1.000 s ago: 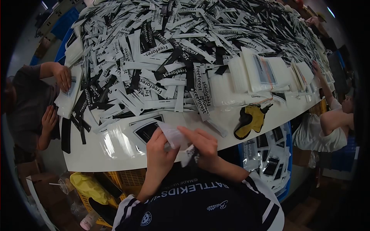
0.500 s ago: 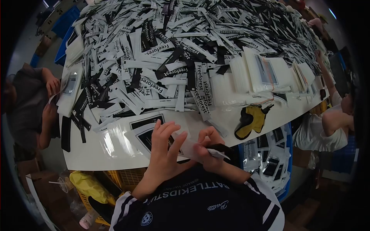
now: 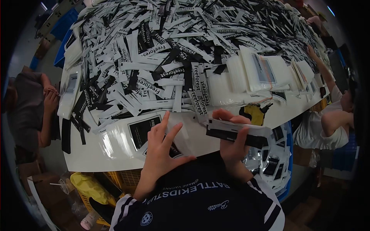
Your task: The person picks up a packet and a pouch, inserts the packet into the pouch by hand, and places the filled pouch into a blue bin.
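My right hand (image 3: 234,142) grips a small stack of black and white strips (image 3: 237,133), held flat just above the table's near edge. My left hand (image 3: 162,148) rests with fingers spread on a clear plastic bag (image 3: 135,134) that holds a black printed card, lying on the white table (image 3: 86,158). A huge heap of white and black "Freeforest" strips (image 3: 173,57) covers the table beyond both hands.
Stacks of clear zip bags (image 3: 258,71) lie at the right, with a yellow-and-black glove (image 3: 252,113) near the edge. One person sits at the left (image 3: 34,104), another at the right (image 3: 327,123). A blue bin of packed bags (image 3: 271,161) stands below the table.
My right hand rose from the bag to the right and now holds a stack of strips. My left hand stayed pressed on the bag.
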`<state>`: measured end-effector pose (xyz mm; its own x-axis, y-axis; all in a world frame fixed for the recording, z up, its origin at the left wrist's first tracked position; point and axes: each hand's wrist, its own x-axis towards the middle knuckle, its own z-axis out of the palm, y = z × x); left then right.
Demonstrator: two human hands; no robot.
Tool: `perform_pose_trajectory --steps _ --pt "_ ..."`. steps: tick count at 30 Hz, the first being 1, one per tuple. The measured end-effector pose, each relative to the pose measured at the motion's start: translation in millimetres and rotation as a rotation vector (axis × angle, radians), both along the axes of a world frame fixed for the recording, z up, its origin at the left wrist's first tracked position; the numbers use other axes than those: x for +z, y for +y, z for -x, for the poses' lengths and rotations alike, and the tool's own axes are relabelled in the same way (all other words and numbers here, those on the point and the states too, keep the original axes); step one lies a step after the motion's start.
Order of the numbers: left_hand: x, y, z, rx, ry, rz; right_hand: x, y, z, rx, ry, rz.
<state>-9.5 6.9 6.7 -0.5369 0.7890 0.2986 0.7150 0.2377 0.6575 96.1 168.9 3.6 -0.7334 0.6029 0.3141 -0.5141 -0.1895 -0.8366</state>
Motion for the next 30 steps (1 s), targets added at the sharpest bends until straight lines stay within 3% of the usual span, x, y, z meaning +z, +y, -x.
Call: perform_pose_trajectory --steps 2,6,8,9,12,16,19,21,23,25,26,29,30 --pt "-1 4 -2 -0.002 -0.035 -0.016 5 -6 12 0.063 0.214 0.04" --pt "-1 6 -6 0.005 -0.073 -0.072 10 -27 22 0.026 0.227 0.129" --pt "-1 5 -5 0.01 -0.07 -0.078 8 -27 20 0.223 -0.012 -0.005" --pt "0 5 -5 0.011 -0.027 -0.086 11 -21 23 0.192 -0.107 -0.299" --pt "-4 4 -3 -0.001 0.013 -0.098 8 -18 21 0.299 -0.3 -0.202" --pt "-5 3 -7 0.015 -0.022 -0.129 8 -12 13 0.33 -0.334 -0.22" --pt "-4 6 -10 0.008 0.027 -0.129 9 -6 10 0.266 -0.372 -0.377" --pt "0 6 -9 0.006 0.016 -0.139 15 -9 10 0.481 -0.567 -0.106" --pt "9 5 -4 0.002 0.009 -0.149 6 -5 11 0.434 -0.444 -0.031" --pt "18 -5 4 0.053 -0.388 -0.137 10 -1 11 0.425 -0.336 0.084" --pt "14 -14 13 0.058 -0.446 0.013 6 -1 11 0.428 -0.336 0.084" --pt "16 -20 25 -0.036 -0.417 0.108 0 3 10 0.369 -0.185 -0.365" --pt "17 -20 24 -0.038 -0.416 0.111 -3 10 9 0.345 -0.155 -0.217"
